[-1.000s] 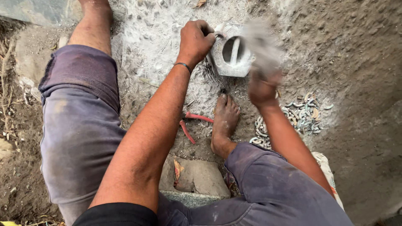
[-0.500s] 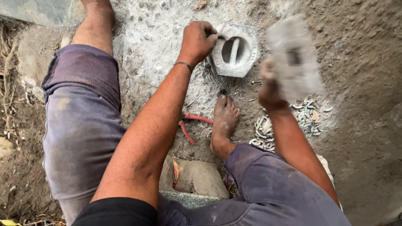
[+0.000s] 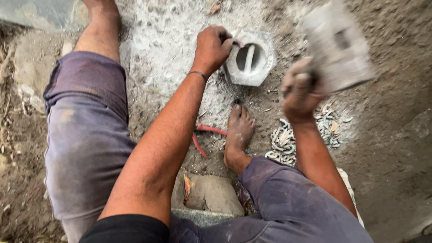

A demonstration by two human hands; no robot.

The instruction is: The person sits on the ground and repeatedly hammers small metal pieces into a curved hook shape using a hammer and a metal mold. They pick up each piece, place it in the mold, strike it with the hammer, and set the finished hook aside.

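My left hand (image 3: 211, 47) is clenched, fingers curled around something thin at the rim of the mould (image 3: 250, 58); what exactly it pinches there I cannot tell, as my knuckles hide it. The mould is a grey, six-sided block with a round hollow and an upright bar across the middle. It sits on the pale, dusty ground (image 3: 166, 49), just beyond my bare foot (image 3: 238, 132).

My right hand (image 3: 300, 92) is clenched too, gripping the handle of a hammer (image 3: 338, 45). Its head is a grey, blocky lump, blurred, raised above and to the right of the mould and well apart from it.

Under my right wrist lies a heap of small pale curved bits (image 3: 283, 144), spread on the dirt beside my foot. Left of the foot, a pair of red handles (image 3: 204, 137) lies on the ground, partly hidden by my left forearm. Nearer to me a flat stone (image 3: 211, 193) sits between my knees, with a dry leaf against its left edge. My dusty purple trousers (image 3: 85, 135) frame both sides.
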